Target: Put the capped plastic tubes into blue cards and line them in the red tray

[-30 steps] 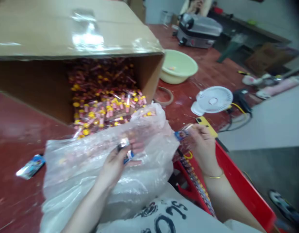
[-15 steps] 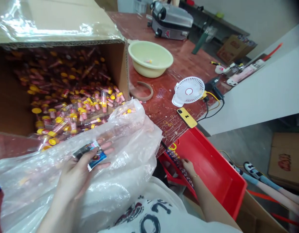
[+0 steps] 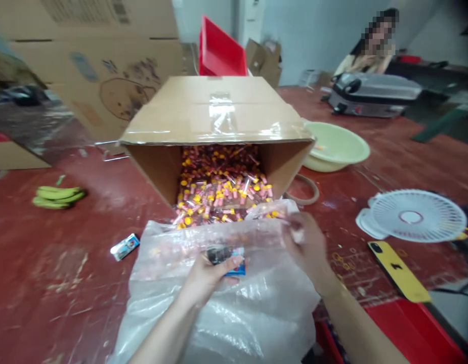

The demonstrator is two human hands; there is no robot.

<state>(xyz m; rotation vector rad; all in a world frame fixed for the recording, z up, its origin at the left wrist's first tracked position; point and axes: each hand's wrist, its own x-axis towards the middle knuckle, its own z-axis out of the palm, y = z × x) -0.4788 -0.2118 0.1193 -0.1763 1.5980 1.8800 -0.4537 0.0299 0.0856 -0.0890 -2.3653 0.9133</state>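
My left hand (image 3: 213, 275) is closed around a small glossy blue-and-black printed packet (image 3: 237, 270), thumb on top. It hovers over a translucent plastic sheet or bag (image 3: 249, 313) draped in front of an open carton (image 3: 218, 119). My right hand (image 3: 309, 247) is at the sheet's upper right corner. Motion smears its fingers, so I cannot make out whether they grip the plastic. Inside the carton lie many small clear tubes (image 3: 218, 199) with yellow caps and pink contents, some spilling to its mouth. Another printed packet (image 3: 125, 246) rests on the table to the left.
Bananas (image 3: 58, 197) lie at the left. To the right are a pale green basin (image 3: 338, 164), a tape ring (image 3: 313, 189), a white fan (image 3: 418, 216) and a yellow phone (image 3: 400, 273). A red tray (image 3: 412, 328) sits below the table edge. A person (image 3: 370, 55) is behind a suitcase (image 3: 374, 96).
My right hand has come up from the red tray to the plastic's corner. My left hand still holds the packet. The view has swung left, bringing the bananas and whole carton into sight.
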